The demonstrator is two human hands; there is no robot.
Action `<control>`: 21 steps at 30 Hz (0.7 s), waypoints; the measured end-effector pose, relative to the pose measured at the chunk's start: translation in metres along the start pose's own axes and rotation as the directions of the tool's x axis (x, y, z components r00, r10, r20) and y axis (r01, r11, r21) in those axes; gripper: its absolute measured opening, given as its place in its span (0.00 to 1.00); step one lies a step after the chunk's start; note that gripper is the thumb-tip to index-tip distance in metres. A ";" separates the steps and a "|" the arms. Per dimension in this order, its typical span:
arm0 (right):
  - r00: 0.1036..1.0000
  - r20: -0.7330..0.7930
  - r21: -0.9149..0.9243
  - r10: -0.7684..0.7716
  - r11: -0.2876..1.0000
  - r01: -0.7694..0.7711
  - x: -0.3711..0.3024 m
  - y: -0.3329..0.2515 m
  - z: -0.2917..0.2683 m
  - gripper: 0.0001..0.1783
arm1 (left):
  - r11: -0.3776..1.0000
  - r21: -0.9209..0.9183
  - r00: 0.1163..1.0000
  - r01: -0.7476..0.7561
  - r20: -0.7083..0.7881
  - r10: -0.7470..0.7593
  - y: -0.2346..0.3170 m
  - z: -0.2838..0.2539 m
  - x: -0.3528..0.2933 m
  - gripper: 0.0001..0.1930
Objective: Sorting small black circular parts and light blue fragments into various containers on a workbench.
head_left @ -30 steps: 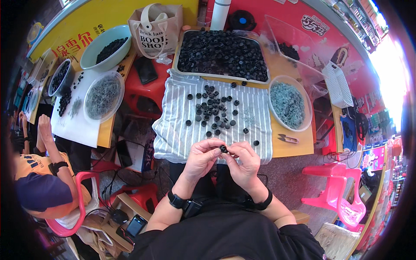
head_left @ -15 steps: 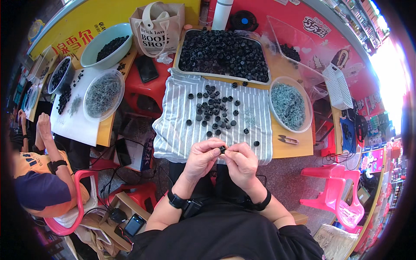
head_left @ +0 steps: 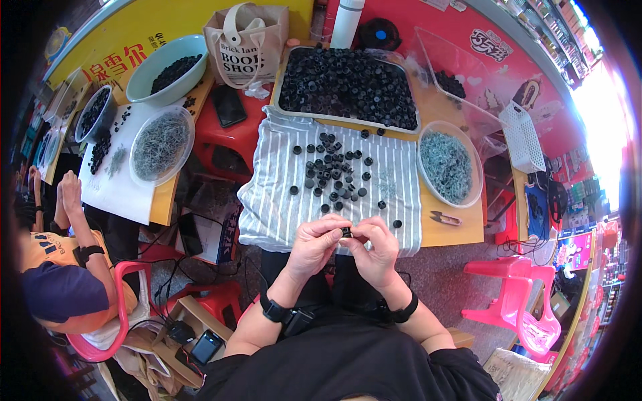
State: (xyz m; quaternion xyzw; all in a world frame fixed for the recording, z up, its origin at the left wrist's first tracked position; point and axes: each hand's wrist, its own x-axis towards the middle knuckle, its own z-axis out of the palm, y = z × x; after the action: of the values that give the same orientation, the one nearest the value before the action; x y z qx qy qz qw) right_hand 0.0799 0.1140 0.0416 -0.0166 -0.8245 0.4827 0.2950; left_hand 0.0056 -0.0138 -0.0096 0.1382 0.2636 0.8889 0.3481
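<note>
Just beyond the near edge of the table, my left hand pinches a small black plastic cap between thumb and fingers. My right hand meets it from the other side, its thumb and fingertips pressed together close against the cap. Whatever those right fingertips may hold is too small to make out. Beyond my hands lies a grey-and-white striped cloth with a loose cluster of similar black caps on it. A few thin, pale pieces lie at the cluster's right.
A tray heaped with black caps stands at the back. On the right are a bowl of thin, pale pieces and small thread snips. Another person works at the left table. A pink chair stands right.
The cap between my fingers has turned slightly and shows more of its side. My right fingers have shifted a little around it. The whole view has moved slightly.
</note>
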 end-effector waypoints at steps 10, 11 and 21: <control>0.999 -0.004 0.056 0.049 0.997 -0.049 0.003 0.007 0.005 0.17 | 0.996 0.076 0.998 -0.053 0.044 0.050 0.005 0.008 -0.001 0.16; 0.999 -0.003 0.038 0.035 0.999 -0.035 0.003 0.007 0.004 0.16 | 0.993 0.107 0.998 -0.045 0.047 0.040 0.004 0.008 0.000 0.17; 0.994 -0.041 -0.046 -0.101 0.994 0.099 0.006 0.009 0.008 0.15 | 0.997 0.070 1.000 -0.018 0.011 0.017 0.004 0.012 -0.001 0.17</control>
State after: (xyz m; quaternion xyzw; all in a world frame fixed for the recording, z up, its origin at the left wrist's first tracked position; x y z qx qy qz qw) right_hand 0.0682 0.1148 0.0343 0.0078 -0.8281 0.4487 0.3360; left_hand 0.0094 -0.0120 0.0027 0.1574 0.2914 0.8815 0.3366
